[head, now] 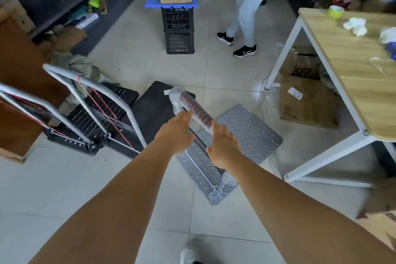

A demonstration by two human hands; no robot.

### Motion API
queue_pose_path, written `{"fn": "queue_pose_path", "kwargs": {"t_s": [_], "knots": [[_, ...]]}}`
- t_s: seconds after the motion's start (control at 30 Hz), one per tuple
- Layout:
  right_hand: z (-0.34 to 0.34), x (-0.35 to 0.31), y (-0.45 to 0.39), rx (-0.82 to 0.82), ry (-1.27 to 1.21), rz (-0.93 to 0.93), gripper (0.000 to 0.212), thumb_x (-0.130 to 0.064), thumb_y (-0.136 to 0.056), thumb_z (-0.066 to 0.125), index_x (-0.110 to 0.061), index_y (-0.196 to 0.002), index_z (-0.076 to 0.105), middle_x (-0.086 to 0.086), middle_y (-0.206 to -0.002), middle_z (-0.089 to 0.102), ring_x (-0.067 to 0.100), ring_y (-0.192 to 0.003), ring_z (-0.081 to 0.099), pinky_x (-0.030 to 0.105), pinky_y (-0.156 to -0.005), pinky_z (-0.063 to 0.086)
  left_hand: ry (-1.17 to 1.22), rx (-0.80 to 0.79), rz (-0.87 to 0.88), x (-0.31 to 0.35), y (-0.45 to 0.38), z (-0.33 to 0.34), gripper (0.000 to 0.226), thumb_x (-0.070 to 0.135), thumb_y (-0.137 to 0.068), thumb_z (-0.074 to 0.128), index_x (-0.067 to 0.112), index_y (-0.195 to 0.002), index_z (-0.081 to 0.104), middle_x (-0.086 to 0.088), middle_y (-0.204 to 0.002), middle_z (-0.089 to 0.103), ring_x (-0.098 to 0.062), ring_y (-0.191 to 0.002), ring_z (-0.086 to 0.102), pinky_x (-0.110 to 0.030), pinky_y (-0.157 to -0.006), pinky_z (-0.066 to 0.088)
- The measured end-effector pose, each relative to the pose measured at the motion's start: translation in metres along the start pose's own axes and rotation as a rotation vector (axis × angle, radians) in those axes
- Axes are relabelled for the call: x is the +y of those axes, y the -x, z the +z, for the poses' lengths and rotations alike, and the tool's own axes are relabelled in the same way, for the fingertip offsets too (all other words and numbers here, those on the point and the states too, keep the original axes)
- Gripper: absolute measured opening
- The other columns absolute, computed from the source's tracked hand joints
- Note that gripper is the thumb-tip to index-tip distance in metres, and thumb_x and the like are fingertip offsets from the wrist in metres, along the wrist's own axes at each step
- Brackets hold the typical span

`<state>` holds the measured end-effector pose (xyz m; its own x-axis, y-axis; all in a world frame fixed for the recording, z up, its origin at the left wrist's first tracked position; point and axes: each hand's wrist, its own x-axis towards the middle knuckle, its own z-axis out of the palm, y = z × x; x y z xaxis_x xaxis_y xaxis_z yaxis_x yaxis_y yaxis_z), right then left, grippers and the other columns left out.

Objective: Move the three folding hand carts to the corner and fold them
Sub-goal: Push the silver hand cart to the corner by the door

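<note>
A silver perforated cart [246, 133] stands on the floor tiles in front of me, its handle upright with a red-and-black ribbed grip [194, 106] wrapped in clear plastic. My left hand [174, 135] and my right hand [222, 146] are stretched out flat on either side of that handle, fingers apart, gripping nothing. To the left stand two black perforated carts [100, 113] with grey handles [90, 83] raised and red cord strung across them. A flat black platform [154, 103] lies between them and the silver cart.
A wooden table [353, 66] with white legs stands at the right, cardboard boxes [308, 100] beneath it. Stacked black crates [179, 28] carrying a tall box stand ahead. A person in light trousers [246, 13] stands beyond. Dark shelving [53, 6] lines the left. My shoe [188, 256] shows below.
</note>
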<state>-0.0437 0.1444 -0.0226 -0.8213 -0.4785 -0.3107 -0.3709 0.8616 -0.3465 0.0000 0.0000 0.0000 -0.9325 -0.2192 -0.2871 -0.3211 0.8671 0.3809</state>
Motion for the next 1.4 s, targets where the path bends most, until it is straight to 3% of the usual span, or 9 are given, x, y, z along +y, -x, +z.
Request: {"fn": "queue_pose_path", "kwargs": {"t_s": [0.13, 0.33, 0.5, 0.67, 0.77, 1.4], "knots": [[0.005, -0.005, -0.017, 0.024, -0.056, 0.05, 0.083, -0.016, -0.093, 0.054, -0.016, -0.152, -0.004, 0.012, -0.149, 0.027, 0.031, -0.133, 0.036, 0.042, -0.11, 0.03, -0.109, -0.025, 0.024, -0.015, -0.031, -0.005, 0.074, 0.019, -0.096, 0.047, 0.026, -0.152, 0.001, 0.003, -0.162, -0.002, -0.025, -0.147, 0.015, -0.044, -0.116, 0.026], [0.018, 0.008, -0.031, 0.079, -0.084, 0.098, 0.081, -0.007, -0.091, 0.054, -0.026, -0.15, 0.002, 0.013, -0.129, 0.045, 0.029, -0.11, 0.055, 0.04, -0.091, 0.047, -0.334, 0.016, 0.15, -0.027, -0.074, -0.005, 0.075, 0.018, -0.095, 0.048, 0.026, -0.152, 0.0, 0.001, -0.161, -0.006, -0.022, -0.148, 0.006, -0.041, -0.117, 0.02], [0.018, 0.019, -0.038, 0.13, -0.115, 0.059, 0.061, -0.026, -0.098, 0.049, -0.031, -0.148, 0.015, 0.013, -0.116, 0.06, 0.027, -0.099, 0.064, 0.038, -0.085, 0.051, -0.466, 0.066, 0.186, -0.033, -0.096, -0.005, 0.07, 0.023, -0.095, 0.049, 0.031, -0.15, 0.005, 0.003, -0.16, 0.002, -0.024, -0.147, 0.0, -0.049, -0.118, 0.009], [0.024, 0.028, -0.029, 0.128, -0.111, 0.002, 0.056, -0.033, -0.098, 0.046, -0.029, -0.147, 0.021, 0.011, -0.117, 0.064, 0.026, -0.102, 0.063, 0.035, -0.085, 0.05, -0.374, 0.057, 0.215, -0.032, -0.107, -0.002, 0.039, 0.027, -0.096, 0.049, 0.026, -0.133, 0.035, 0.001, -0.149, 0.031, -0.024, -0.147, 0.009, -0.048, -0.117, 0.017], [0.022, 0.041, -0.023, 0.109, -0.108, -0.003, 0.055, -0.034, -0.098, 0.046, -0.029, -0.148, 0.021, 0.012, -0.116, 0.064, 0.028, -0.101, 0.062, 0.035, -0.083, 0.049, -0.354, 0.065, 0.244, -0.024, -0.102, 0.004, 0.034, 0.029, -0.095, 0.052, 0.024, -0.127, 0.041, 0.001, -0.14, 0.04, -0.024, -0.143, 0.02, -0.044, -0.114, 0.023], [0.002, 0.185, 0.062, 0.032, -0.038, -0.295, 0.049, -0.035, -0.095, 0.052, -0.027, -0.14, 0.033, 0.007, -0.112, 0.068, 0.026, -0.097, 0.066, 0.037, -0.083, 0.055, -0.313, 0.129, 0.015, 0.096, 0.004, 0.091, 0.042, 0.038, -0.093, 0.053, 0.025, -0.131, 0.041, 0.001, -0.136, 0.041, -0.024, -0.132, 0.03, -0.039, -0.112, 0.024]]}}
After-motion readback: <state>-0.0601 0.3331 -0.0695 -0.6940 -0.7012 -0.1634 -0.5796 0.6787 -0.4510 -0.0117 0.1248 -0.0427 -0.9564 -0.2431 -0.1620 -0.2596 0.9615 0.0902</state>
